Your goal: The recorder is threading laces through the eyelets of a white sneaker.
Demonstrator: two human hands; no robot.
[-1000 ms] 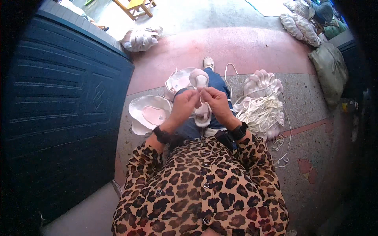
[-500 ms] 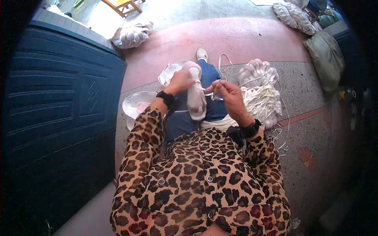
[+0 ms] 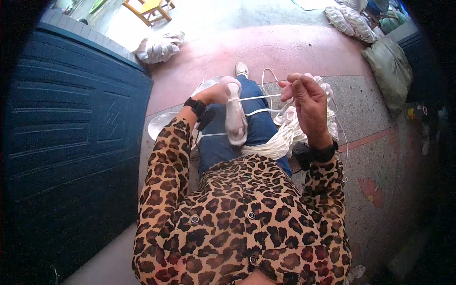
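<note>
My left hand (image 3: 216,93) grips the top of a pale pink shoe piece (image 3: 234,114) that hangs down over my lap. My right hand (image 3: 304,97) is raised off to the right, pinching a white cord (image 3: 259,98) that runs taut back to the shoe piece. A second strand of the cord (image 3: 260,111) sags a little lower between the two hands. A heap of white cords (image 3: 289,135) lies on my right thigh and on the floor beside it. Both wrists wear dark bands.
A dark blue panelled door (image 3: 71,142) fills the left side. White shallow pieces (image 3: 159,124) lie on the floor by my left knee. A white bundle (image 3: 159,47) and a wooden stool (image 3: 149,9) sit farther off; sacks (image 3: 392,66) lie at the upper right.
My hands were close together over the shoe piece; they have drawn apart, the right hand pulling the cord out to the right and up. The view has tilted down toward my chest.
</note>
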